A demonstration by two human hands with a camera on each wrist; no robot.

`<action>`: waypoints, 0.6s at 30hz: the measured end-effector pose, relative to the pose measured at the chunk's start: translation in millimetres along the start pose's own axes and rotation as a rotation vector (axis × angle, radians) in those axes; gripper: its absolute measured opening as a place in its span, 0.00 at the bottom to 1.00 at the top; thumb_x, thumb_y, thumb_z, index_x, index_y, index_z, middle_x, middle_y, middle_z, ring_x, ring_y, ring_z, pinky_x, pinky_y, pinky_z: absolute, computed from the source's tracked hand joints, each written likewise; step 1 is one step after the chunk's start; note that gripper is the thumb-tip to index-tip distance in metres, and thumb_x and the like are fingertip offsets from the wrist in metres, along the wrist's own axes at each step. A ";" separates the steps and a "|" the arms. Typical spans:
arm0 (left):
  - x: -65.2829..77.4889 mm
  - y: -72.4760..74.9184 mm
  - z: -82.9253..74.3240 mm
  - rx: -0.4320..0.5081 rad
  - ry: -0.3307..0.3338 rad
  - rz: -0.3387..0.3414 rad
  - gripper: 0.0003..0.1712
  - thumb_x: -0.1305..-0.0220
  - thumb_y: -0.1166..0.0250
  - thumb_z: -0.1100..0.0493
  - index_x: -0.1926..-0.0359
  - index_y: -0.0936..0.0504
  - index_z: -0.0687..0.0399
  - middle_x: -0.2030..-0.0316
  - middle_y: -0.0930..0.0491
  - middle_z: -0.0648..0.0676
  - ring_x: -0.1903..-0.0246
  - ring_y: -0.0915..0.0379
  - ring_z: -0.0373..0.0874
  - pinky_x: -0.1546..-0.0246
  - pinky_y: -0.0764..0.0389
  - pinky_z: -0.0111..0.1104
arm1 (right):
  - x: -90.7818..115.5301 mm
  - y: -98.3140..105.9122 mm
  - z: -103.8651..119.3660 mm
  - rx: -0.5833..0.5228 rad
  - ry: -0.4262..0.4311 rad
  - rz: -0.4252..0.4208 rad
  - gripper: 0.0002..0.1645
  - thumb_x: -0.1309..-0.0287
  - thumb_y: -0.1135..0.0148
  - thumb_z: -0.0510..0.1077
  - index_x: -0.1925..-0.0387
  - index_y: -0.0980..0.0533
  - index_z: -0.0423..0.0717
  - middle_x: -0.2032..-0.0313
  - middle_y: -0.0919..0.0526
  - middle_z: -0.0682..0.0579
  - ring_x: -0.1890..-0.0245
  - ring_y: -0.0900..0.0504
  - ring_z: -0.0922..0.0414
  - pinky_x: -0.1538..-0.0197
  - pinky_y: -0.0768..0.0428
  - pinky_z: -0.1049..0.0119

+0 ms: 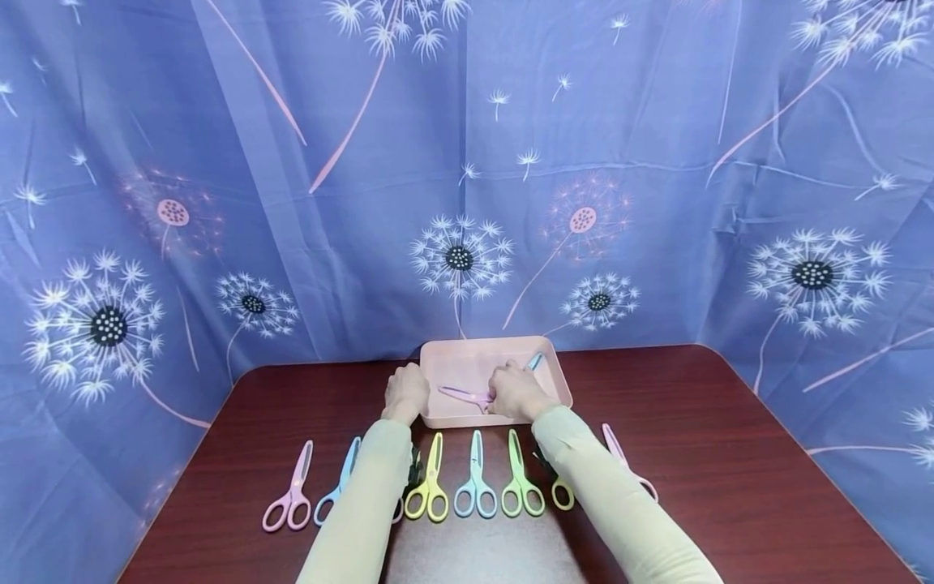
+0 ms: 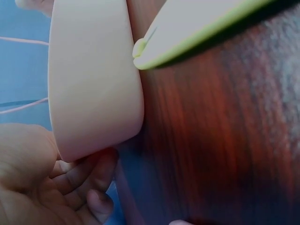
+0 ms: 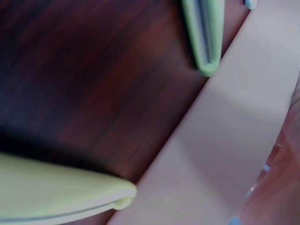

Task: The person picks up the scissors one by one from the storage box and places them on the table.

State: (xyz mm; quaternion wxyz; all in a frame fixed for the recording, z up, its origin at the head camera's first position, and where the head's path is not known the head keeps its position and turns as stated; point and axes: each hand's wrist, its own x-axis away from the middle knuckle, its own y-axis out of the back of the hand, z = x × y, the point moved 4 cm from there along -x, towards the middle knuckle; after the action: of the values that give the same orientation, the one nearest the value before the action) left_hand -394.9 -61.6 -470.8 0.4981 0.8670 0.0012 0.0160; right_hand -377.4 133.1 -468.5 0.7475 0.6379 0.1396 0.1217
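A pale pink tray (image 1: 456, 357) stands at the back of the table. My left hand (image 1: 406, 391) grips its left end; in the left wrist view, the fingers (image 2: 77, 183) curl about the tray's corner. Inside the tray, my right hand (image 1: 516, 391) pinches the handle end of purple scissors (image 1: 461, 395), their blades pointing left. Blue scissors (image 1: 536, 361) also lie in the tray, only their blade end showing beyond that hand. The handles of both pairs are mostly hidden under it.
Several scissors line up before the tray, among them yellow (image 1: 430, 483), blue (image 1: 476, 478), green (image 1: 518, 478) and purple (image 1: 295, 491) pairs. My sleeves cover parts of some. The tips of the middle pairs point close to the tray's front wall. A blue curtain (image 1: 365, 243) hangs behind the table (image 1: 730, 454).
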 end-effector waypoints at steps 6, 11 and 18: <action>-0.1 -0.1 0.5 -0.003 0.002 0.003 0.14 0.33 0.46 0.67 0.73 0.17 0.61 0.67 0.17 0.64 0.65 0.19 0.59 0.66 0.19 0.44 | -0.3 -0.7 0.0 0.027 -0.032 0.016 0.18 0.58 0.23 0.54 0.88 0.24 0.56 0.76 0.26 0.59 0.58 0.29 0.53 0.52 0.30 0.52; -0.2 -1.1 2.2 -0.001 0.013 0.007 0.14 0.33 0.46 0.67 0.73 0.17 0.60 0.67 0.17 0.63 0.66 0.19 0.59 0.67 0.19 0.44 | -0.5 1.2 -1.7 0.065 -0.002 -0.012 0.19 0.59 0.25 0.55 0.89 0.26 0.56 0.78 0.27 0.59 0.59 0.29 0.53 0.50 0.30 0.49; -1.5 1.9 0.7 0.001 -0.001 0.007 0.14 0.34 0.44 0.68 0.76 0.17 0.60 0.70 0.17 0.62 0.68 0.19 0.58 0.69 0.18 0.42 | 1.0 16.8 -10.4 0.091 0.038 -0.107 0.16 0.66 0.23 0.57 0.85 0.24 0.58 0.75 0.25 0.62 0.62 0.27 0.55 0.50 0.33 0.47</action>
State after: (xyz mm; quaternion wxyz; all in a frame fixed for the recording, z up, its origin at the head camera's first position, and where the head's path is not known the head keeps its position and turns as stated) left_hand -396.4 -63.2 -469.6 0.4976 0.8673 -0.0023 0.0173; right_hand -380.3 145.6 -453.5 0.7205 0.6603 0.1930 0.0872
